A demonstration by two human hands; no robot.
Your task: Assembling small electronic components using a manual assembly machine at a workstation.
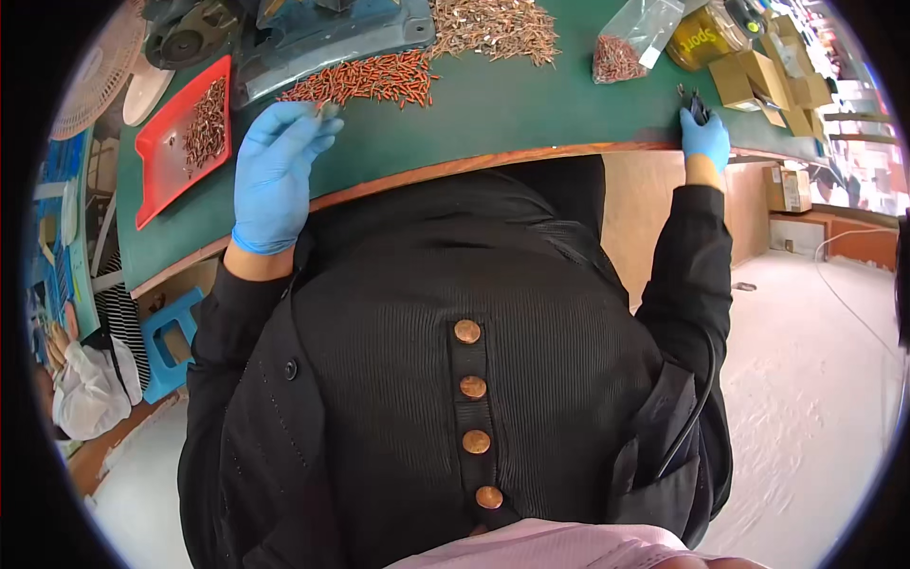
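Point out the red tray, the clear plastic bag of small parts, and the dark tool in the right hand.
red tray (161, 161): head view, bare floor of the tray.
clear plastic bag (637, 33): head view, middle of the bag.
dark tool (697, 107): head view, the end above the right hand's (706, 139) fingers.

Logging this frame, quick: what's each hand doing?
Left hand: closed on a small metal part, beside the reddish pins.
Right hand: holding a small dark tool.
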